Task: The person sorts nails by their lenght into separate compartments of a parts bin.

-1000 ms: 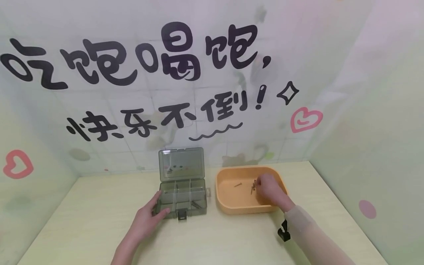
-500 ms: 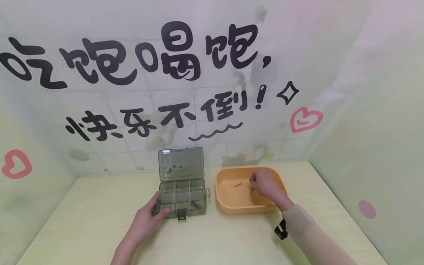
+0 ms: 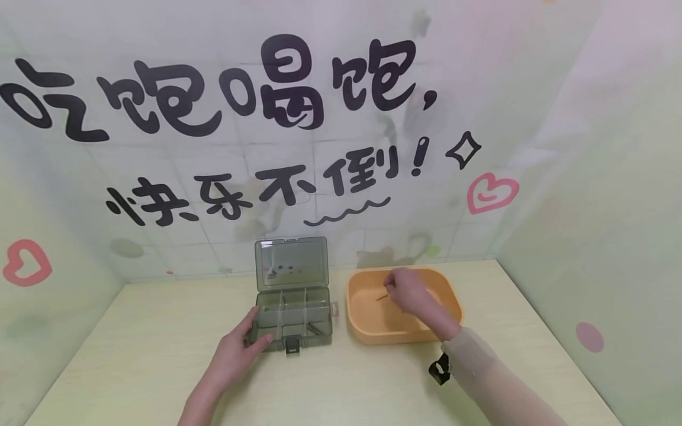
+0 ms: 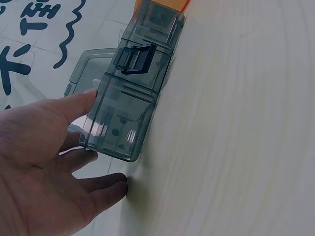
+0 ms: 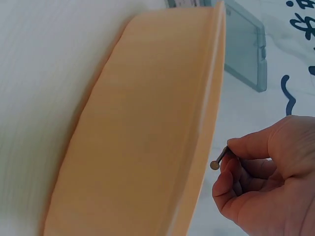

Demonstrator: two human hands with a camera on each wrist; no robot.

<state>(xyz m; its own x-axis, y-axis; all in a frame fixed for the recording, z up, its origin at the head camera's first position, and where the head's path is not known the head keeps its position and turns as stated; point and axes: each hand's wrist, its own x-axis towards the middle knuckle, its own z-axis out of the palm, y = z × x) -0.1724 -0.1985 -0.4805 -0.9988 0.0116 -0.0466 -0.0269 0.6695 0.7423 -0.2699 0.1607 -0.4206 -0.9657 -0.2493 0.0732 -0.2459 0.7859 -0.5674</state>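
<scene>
My left hand (image 3: 234, 352) holds the left end of a smoky clear compartment box (image 3: 293, 316), its thumb at the front and fingers at the side. The box's lid (image 3: 292, 262) stands raised at the back. Several small dark pieces lie in its compartments, too small to make out. Over the orange tray (image 3: 373, 338) my right hand (image 3: 412, 293) pinches a flat-headed screw (image 5: 215, 165) between thumb and forefinger, plain in the right wrist view. Another screw (image 3: 381, 297) lies on the tray floor, just beside my right fingertips.
Box and tray stand side by side on a pale wood-grain table (image 3: 341, 390), with a small gap between them. A printed wall (image 3: 341, 177) rises right behind both. A black clip-like piece (image 3: 440, 370) hangs below my right wrist.
My right hand has moved left across the tray. The screws under it at the right are no longer seen on the tray floor. My left hand and the box have stayed put.
</scene>
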